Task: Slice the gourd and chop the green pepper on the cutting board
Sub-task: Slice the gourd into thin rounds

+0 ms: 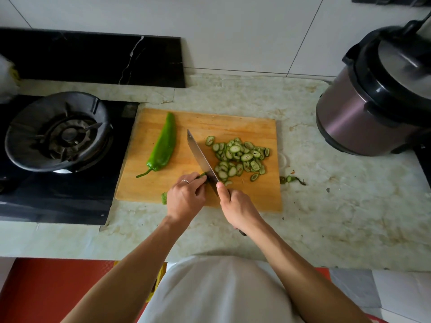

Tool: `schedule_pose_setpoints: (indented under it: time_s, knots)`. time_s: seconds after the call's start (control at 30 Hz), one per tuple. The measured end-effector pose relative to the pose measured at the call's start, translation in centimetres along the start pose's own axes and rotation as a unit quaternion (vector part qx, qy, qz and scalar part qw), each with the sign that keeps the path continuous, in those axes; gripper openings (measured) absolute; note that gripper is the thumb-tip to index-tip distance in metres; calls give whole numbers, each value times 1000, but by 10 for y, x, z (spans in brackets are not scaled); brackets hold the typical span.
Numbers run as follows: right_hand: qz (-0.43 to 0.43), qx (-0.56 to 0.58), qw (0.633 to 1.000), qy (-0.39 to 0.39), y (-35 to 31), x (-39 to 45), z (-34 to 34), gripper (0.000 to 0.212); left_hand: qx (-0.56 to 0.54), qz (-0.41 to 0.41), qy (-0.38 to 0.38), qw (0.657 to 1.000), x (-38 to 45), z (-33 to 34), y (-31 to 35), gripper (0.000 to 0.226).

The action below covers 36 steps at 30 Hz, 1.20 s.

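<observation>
A wooden cutting board (251, 127) lies on the counter. My left hand (185, 199) holds down a short piece of gourd (164, 198), most of it hidden under my fingers. My right hand (238, 206) grips the handle of a cleaver (200, 157), whose blade stands against the gourd's cut end just right of my left fingertips. A pile of gourd slices (239, 157) lies on the right half of the board. A whole green pepper (163, 145) lies on the board's left side, stem toward me.
A gas stove (58, 131) with a black burner guard sits left of the board. A pressure cooker (375, 99) stands at the back right. Gourd trimmings (291, 179) lie on the marble counter just right of the board.
</observation>
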State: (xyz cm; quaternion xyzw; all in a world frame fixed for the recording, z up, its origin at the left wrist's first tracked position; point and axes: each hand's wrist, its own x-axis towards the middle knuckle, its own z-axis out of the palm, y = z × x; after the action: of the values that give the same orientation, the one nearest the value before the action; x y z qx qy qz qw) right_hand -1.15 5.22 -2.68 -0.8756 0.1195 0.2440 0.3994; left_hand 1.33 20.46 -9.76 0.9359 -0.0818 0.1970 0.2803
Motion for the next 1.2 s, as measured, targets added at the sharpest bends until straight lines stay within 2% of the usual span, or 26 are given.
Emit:
schedule_pose_setpoints:
  time_s: [0.13, 0.4, 0.63, 1.2]
  knots:
    - [2, -21, 1000, 20, -3, 3, -3, 67, -9, -6, -9, 1000, 0, 0, -4, 26]
    - [5, 76, 997, -2, 9, -12, -9, 62, -14, 2, 0, 1000, -2, 5, -9, 24]
    - [-20, 76, 997, -5, 10, -22, -4, 57, -27, 15, 34, 999, 0, 2, -3, 24]
    - [-17, 42, 999, -19, 9, -15, -4, 61, -17, 10, 28, 999, 1, 1, 0, 24]
